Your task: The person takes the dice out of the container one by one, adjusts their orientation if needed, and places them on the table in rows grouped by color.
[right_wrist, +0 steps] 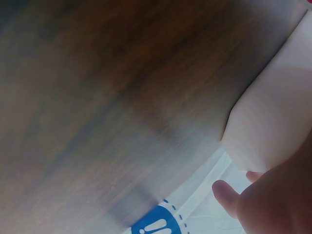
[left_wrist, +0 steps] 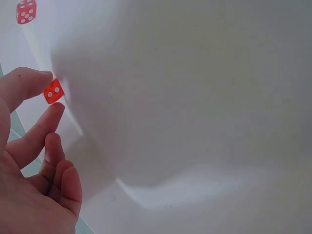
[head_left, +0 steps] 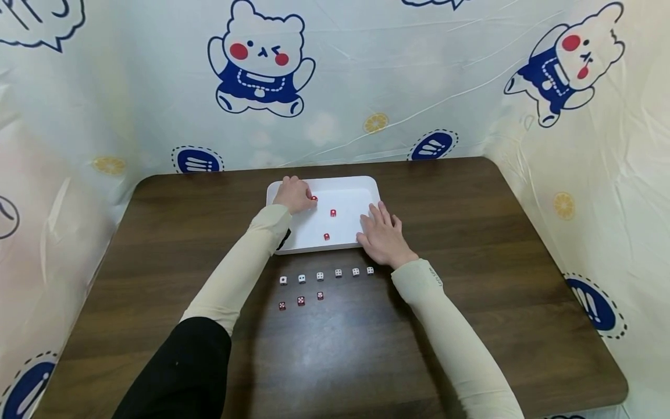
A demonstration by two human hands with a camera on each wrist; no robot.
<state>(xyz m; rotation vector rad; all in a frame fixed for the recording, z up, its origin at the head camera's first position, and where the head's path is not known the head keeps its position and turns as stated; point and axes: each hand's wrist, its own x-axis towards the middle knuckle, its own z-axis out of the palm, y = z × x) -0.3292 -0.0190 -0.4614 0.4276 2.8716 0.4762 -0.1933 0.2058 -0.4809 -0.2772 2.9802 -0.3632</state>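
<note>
A white tray (head_left: 348, 195) lies on the table. Over its left part, my left hand (head_left: 295, 195) pinches a red die (left_wrist: 53, 91) between thumb and index fingertip, two white pips showing; its other fingers are bent below. Another red die (head_left: 332, 213) sits mid-tray, and a third red die (head_left: 327, 237) lies close to the tray's near side. My right hand (head_left: 386, 237) rests at the tray's right rim with fingers spread, holding nothing. Part of that hand (right_wrist: 273, 204) shows beside the tray wall in the right wrist view.
On the wooden table (head_left: 445, 326), a row of several white dice (head_left: 320, 276) lies in front of the tray. Nearer still is a row of three red dice (head_left: 300, 301). Behind the table hangs a printed sheet (head_left: 356, 70) with bear figures.
</note>
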